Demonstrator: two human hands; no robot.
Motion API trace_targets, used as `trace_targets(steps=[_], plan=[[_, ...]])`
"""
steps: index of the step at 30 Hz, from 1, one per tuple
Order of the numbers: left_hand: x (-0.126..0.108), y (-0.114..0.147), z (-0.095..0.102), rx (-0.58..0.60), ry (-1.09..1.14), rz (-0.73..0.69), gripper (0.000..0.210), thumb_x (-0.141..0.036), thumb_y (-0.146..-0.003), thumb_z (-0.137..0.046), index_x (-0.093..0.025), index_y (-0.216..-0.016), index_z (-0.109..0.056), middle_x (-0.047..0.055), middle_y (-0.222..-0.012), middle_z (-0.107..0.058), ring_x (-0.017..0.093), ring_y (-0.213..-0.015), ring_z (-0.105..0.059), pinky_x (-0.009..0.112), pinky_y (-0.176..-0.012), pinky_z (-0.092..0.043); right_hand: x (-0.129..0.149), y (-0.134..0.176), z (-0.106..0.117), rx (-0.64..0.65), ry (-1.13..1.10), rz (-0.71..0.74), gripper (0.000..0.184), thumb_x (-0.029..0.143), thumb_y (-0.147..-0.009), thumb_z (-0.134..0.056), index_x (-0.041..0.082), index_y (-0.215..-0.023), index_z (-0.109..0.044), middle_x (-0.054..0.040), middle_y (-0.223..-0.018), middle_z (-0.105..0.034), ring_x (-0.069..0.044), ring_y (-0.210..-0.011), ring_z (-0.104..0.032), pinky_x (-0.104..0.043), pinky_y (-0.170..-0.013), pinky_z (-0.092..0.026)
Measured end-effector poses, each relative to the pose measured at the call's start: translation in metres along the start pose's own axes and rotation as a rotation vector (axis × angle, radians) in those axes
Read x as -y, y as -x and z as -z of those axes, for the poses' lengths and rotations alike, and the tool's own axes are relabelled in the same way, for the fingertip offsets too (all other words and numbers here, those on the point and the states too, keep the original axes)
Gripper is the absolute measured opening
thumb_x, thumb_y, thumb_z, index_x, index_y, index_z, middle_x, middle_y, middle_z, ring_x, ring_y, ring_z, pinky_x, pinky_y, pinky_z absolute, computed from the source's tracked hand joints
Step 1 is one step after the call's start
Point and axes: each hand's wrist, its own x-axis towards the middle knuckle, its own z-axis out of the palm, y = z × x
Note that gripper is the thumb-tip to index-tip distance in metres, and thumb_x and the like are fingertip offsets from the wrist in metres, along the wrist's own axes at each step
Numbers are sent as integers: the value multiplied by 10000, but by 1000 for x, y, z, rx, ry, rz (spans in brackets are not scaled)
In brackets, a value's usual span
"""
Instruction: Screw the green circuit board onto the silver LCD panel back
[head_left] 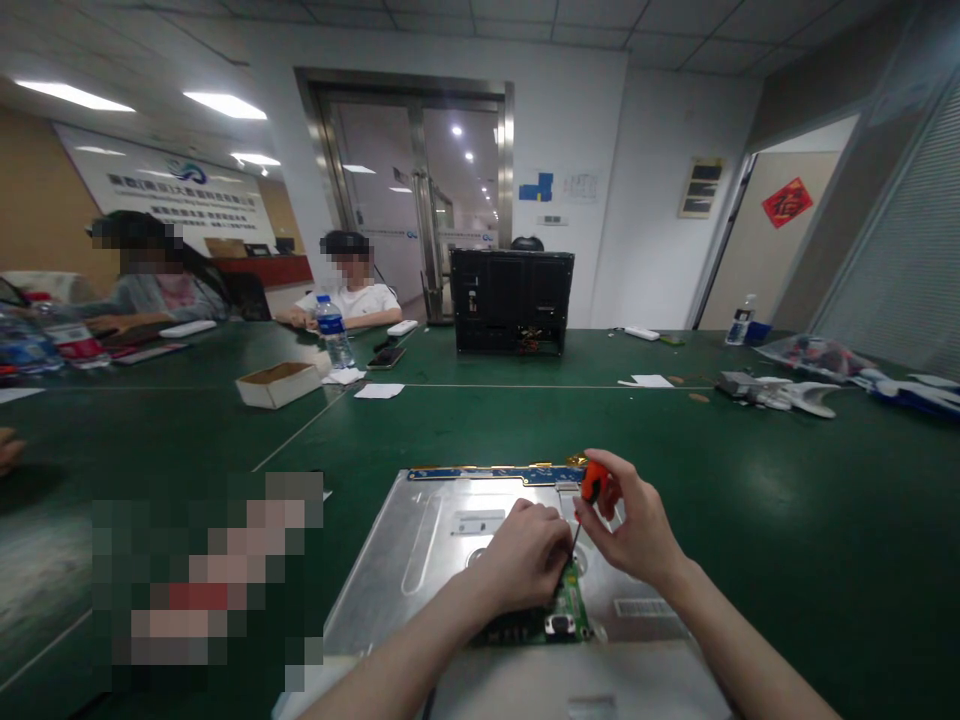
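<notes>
Resting on silver panel at near table edge, green circuit board is pressed by left hand, fingers curled against it. One orange-handled screwdriver pinched upright by right hand, tip on board. Two water bottles seen beyond.

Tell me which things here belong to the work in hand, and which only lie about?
In use: orange-handled screwdriver in right hand; green circuit board under left hand; silver metal panel.

Lying about: open cardboard box; clear plastic water bottle; black computer case.
</notes>
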Motion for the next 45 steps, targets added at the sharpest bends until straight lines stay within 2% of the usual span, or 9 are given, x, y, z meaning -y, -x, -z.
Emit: trace_targets(steps=[4, 11, 17, 21, 29, 37, 41, 45], plan=[[0, 0, 0, 4, 10, 4, 70, -111, -791, -573, -174, -765, -589, 39, -837, -666, 202, -797, -601, 310, -712, -371, -2, 0, -1, 12, 18, -6, 405, 210, -890, -585, 206, -1271, -447, 70, -653, -539, -86, -451, -490, -191, -453, -397], [0, -1, 0, 20, 9, 8, 60, -124, -796, -581, -177, -774, -600, 37, -820, -658, 203, -784, -603, 316, -720, -379, 1, 1, 3, 59, -47, -59, 456, 170, -875, -512, 205, -1320, -420, 16, -741, -630, -117, -512, -566, -220, -481, -459], [0, 0, 0, 17, 9, 18, 73, -112, -793, -589, -182, -790, -612, 33, -826, -664, 204, -795, -604, 319, -743, -387, -1, 0, -1, -3, 25, -54, 386, 186, -873, -547, 198, -1249, -460, 79, -597, -530, -99, -432, -514, -196, -439, -408], [0, -1, 0, 12, 17, 12, 79, -110, -799, -576, -181, -782, -606, 32, -822, -664, 198, -784, -598, 314, -736, -387, -2, -1, -1, 1, 37, -16, 331, 216, -900, -555, 220, -1220, -472, 86, -610, -533, -85, -421, -495, -184, -433, -396], [-1, 0, 2, 15, 11, 19, 32, -153, -795, -599, -180, -783, -610, 45, -832, -665, 210, -797, -599, 317, -752, -400, 1, 0, 3, 68, -32, -68, 458, 192, -893, -502, 207, -1345, -427, 11, -771, -648, -110, -518, -567, -214, -485, -475], [-1, 1, 0, 1, 34, 25, 24, -164, -819, -609, -177, -807, -627, 41, -852, -676, 211, -817, -609, 327, -783, -405, -6, 3, -3, 6, 45, -63, 384, 240, -902, -586, 210, -1270, -482, 84, -585, -524, -96, -427, -508, -191, -436, -408], [-1, 0, 0, -9, 35, 24, 29, -170, -829, -607, -174, -804, -622, 43, -854, -674, 213, -823, -608, 326, -777, -403, -6, 4, -2, 32, 30, -46, 393, 264, -914, -587, 213, -1288, -476, 72, -610, -542, -99, -447, -516, -197, -447, -414], [-1, 0, 1, 7, 29, 23, 37, -154, -815, -599, -176, -789, -613, 39, -826, -663, 207, -796, -603, 319, -759, -402, -3, 3, 1, 94, -17, -81, 467, 216, -914, -526, 205, -1366, -412, 27, -704, -608, -117, -501, -555, -221, -469, -449]])
